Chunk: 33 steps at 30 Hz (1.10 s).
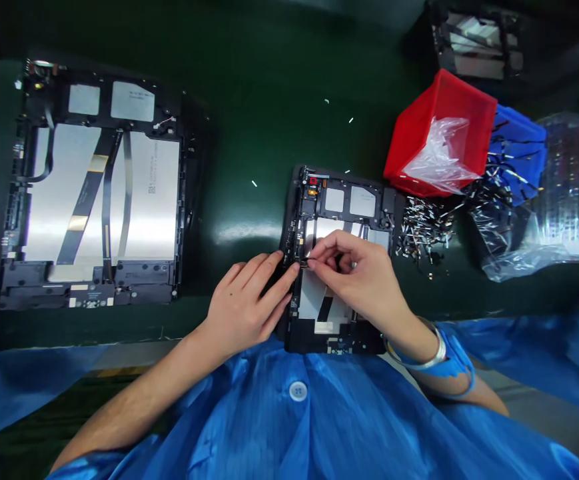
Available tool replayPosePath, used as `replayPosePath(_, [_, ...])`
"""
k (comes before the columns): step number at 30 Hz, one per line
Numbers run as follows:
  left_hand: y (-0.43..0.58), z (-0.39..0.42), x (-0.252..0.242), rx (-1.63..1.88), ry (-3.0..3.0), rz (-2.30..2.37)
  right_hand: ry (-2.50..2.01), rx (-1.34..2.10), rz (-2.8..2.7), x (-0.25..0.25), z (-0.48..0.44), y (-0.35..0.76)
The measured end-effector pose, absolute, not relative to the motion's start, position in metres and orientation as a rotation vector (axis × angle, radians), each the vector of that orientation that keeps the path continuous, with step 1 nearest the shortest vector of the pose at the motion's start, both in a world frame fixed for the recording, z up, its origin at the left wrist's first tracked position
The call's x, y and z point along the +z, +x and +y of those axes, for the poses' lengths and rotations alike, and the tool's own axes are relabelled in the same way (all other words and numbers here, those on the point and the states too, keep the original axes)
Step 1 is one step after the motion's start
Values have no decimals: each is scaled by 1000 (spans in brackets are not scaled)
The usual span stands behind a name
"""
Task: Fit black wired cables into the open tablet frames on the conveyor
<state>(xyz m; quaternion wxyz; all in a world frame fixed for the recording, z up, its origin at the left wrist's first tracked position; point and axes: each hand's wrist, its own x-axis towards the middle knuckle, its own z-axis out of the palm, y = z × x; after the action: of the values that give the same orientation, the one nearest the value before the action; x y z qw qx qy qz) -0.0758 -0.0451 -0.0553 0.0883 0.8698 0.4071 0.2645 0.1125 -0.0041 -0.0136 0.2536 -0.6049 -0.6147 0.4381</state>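
An opened tablet [312, 300] lies in front of me, its silver battery and flat ribbon cables exposed. My left hand [249, 297] rests at its left edge, fingers stretched out, with the fingertips touching the frame beside a row of small parts. Over the battery, my right hand [362, 273] is closed in a pinch of thumb and forefinger at that same left edge. Whatever sits between these fingertips is too small and too covered to name. The two hands' fingertips nearly meet there.
A larger-looking opened tablet [154, 200] lies at the left. On the right stand a red bin [409, 127] with clear plastic, a blue bin [524, 133] with dark strips, a pile of small parts [424, 227] and plastic-wrapped trays [576, 193]. Another opened device [476, 63] is behind.
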Motion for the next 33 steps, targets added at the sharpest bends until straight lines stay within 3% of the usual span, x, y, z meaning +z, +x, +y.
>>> replayPosePath(33, [-67, -44, -47, 628, 2725, 1224, -1885, 992, -1995, -6, 10, 122])
